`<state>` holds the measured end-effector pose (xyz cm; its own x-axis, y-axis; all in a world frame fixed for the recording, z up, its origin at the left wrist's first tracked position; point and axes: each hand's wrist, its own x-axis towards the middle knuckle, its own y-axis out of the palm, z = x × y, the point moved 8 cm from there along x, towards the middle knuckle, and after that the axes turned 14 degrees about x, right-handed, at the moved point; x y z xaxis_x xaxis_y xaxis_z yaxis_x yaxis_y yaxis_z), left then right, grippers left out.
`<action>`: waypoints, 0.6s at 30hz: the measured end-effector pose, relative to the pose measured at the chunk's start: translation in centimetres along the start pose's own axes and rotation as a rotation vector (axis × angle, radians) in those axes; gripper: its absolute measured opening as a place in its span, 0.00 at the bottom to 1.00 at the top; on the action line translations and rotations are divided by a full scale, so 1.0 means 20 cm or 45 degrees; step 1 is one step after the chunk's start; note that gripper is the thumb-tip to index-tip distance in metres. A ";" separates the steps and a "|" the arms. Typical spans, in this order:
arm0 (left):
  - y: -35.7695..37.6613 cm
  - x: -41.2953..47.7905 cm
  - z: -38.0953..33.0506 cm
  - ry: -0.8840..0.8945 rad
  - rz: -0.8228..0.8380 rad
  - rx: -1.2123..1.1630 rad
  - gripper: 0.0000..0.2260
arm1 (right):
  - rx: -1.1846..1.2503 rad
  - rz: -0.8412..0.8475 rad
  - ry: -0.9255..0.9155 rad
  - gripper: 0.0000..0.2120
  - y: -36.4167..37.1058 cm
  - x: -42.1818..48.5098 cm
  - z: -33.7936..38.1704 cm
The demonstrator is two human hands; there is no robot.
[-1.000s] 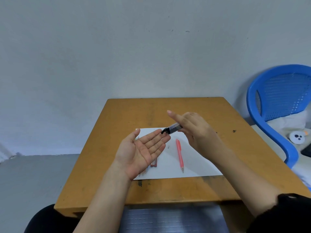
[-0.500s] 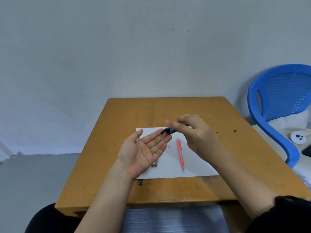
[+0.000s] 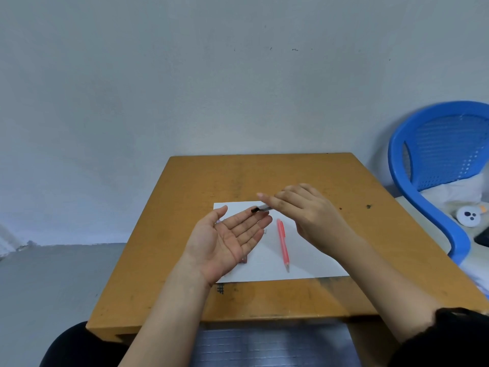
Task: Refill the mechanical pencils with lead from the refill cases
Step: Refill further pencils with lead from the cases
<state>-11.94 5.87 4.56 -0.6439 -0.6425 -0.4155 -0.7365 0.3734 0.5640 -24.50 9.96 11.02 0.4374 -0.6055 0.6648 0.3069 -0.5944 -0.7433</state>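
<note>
A slim black-tipped pencil (image 3: 260, 208) is gripped by the right hand (image 3: 304, 210) above white paper (image 3: 304, 260); the left hand (image 3: 227, 242) is held flat, empty.

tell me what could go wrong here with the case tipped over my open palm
1. The right hand tilts the refill case over the fingertips of the flat left hand, so any lead could roll off onto the paper.
2. The pink pencil lies loose below and could get knocked.
</note>
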 end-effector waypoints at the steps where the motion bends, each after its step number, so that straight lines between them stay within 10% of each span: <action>1: 0.00 0.00 0.00 -0.005 0.003 0.005 0.23 | -0.013 -0.011 -0.021 0.25 -0.01 0.00 0.00; 18: 0.03 0.00 0.00 -0.009 0.061 -0.033 0.22 | -0.067 -0.215 -0.078 0.20 -0.10 0.01 0.01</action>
<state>-12.32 6.09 4.83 -0.6799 -0.6192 -0.3929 -0.6993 0.3861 0.6016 -24.83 11.22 12.62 0.4346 -0.4620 0.7731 0.3366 -0.7129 -0.6153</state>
